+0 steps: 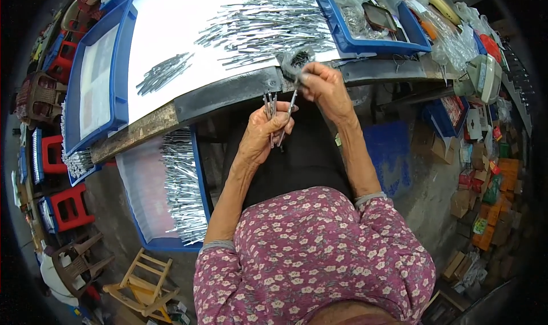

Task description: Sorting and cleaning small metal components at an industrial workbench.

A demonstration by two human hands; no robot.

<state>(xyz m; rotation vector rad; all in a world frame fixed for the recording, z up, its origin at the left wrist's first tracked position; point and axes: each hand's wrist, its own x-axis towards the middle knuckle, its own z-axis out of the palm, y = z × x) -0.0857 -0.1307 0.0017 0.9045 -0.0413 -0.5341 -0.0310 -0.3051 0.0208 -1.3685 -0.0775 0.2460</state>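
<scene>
My left hand is closed around several thin metal strips, which stand up from its fingers in front of the table edge. One strip leans apart from the others, its upper end close to my right fingertips. My right hand is closed in a pinch, slightly blurred; what it grips is hidden. Just beyond those fingertips a dark grey, ring-shaped piece sits at the table edge, partly covered by them. On the white tabletop lies a wide heap of metal strips, with a smaller bundle to its left.
A blue tray stands on the table's left end. Another blue tray at the right holds plastic bags and parts. Below the table, a blue bin contains many strips. Red stools and a wooden folding stool stand at left.
</scene>
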